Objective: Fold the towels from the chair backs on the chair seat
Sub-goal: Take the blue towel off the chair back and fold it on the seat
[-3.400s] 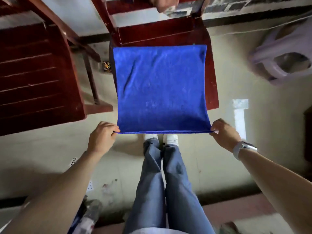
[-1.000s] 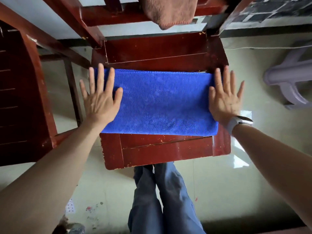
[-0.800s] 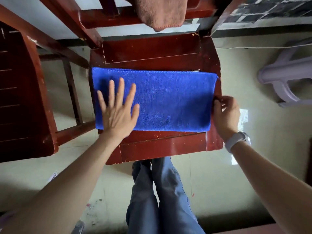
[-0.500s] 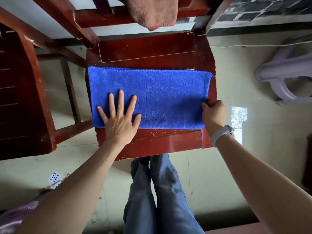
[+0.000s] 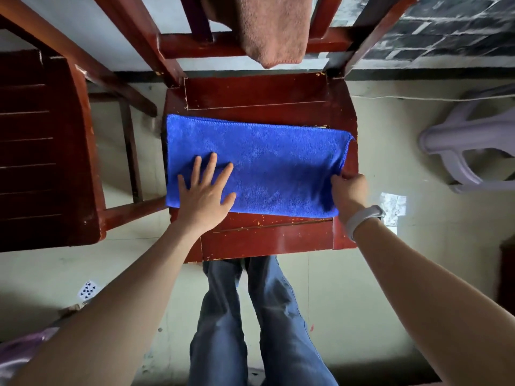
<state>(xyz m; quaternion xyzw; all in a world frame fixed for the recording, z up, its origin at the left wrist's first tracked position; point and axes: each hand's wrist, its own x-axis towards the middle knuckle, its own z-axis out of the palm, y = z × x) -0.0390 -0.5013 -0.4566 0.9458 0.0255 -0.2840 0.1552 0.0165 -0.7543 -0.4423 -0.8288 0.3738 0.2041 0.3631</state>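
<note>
Standing at the far left is a second dark red wooden chair (image 5: pixel 41 146), well apart from the left hand's fingers, with a playing card (image 5: pixel 88 288) on the floor nearer the person. The left hand (image 5: pixel 206 195) lies flat on the near left part of the blue towel (image 5: pixel 267 162), its fingers (image 5: pixel 210 168) spread and straight, pressing the cloth onto the chair seat (image 5: pixel 264 240). The blue towel, folded into a long band, stretches across the seat from just left of those fingers to the right hand (image 5: pixel 348 192). A brown towel (image 5: pixel 270 32) hangs over the chair back, beyond both hands. The right hand's fingers are curled, pinching the towel's near right corner, whose right edge lifts slightly off the seat. A pale wristband (image 5: pixel 362 218) circles that wrist. Farther right of those fingers, a pale plastic stool (image 5: pixel 457 146) lies on the floor.
</note>
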